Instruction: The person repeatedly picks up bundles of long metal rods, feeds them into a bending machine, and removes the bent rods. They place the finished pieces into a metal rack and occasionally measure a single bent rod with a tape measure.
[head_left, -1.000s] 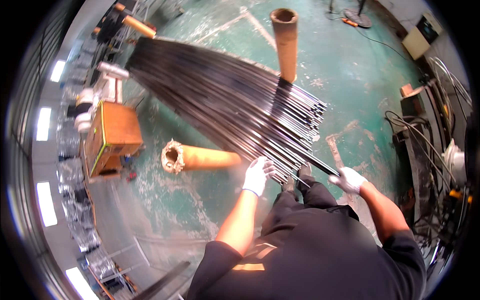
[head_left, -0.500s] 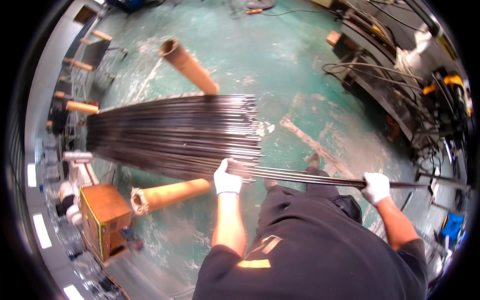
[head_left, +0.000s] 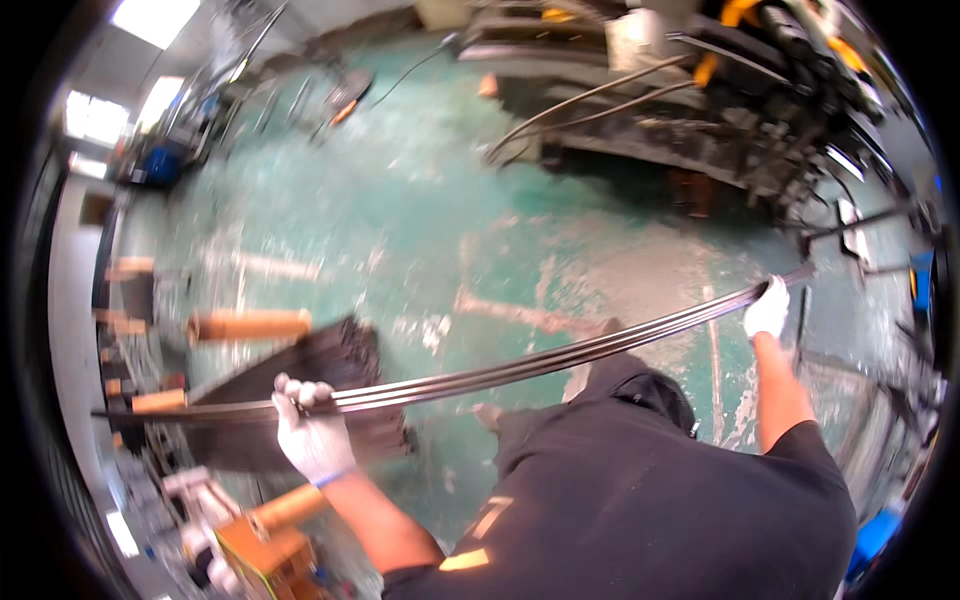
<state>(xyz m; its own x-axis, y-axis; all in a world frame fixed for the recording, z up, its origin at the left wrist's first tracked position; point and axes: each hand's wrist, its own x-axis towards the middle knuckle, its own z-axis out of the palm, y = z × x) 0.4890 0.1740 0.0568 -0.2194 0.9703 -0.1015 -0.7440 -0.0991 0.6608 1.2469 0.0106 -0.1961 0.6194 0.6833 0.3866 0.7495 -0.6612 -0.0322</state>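
Several long, thin dark metal bars [head_left: 540, 366] stretch across in front of my body in a narrow bundle, seeming to bow in the wide view. Toward their left part, my left hand [head_left: 316, 440], in a white glove, is closed around them with the thumb side up. My right hand [head_left: 768, 308], also gloved in white, grips them near the right end. Beneath and beyond the left hand, a pile of similar dark bars [head_left: 342, 352] lies low at the left, partly covered by the hand and the held bars.
Brown cardboard tubes [head_left: 250, 325] lie beside the pile, and a wooden box [head_left: 262, 545] stands at the lower left. Across the green floor [head_left: 400, 215], a long dark machine bed [head_left: 640, 140] with loose cables [head_left: 580, 100] fills the far right. A blue object [head_left: 876, 540] is at the right.
The bars have come off the pile and now span in front of me. My left hand has moved left along with them, and the view has turned to the right.
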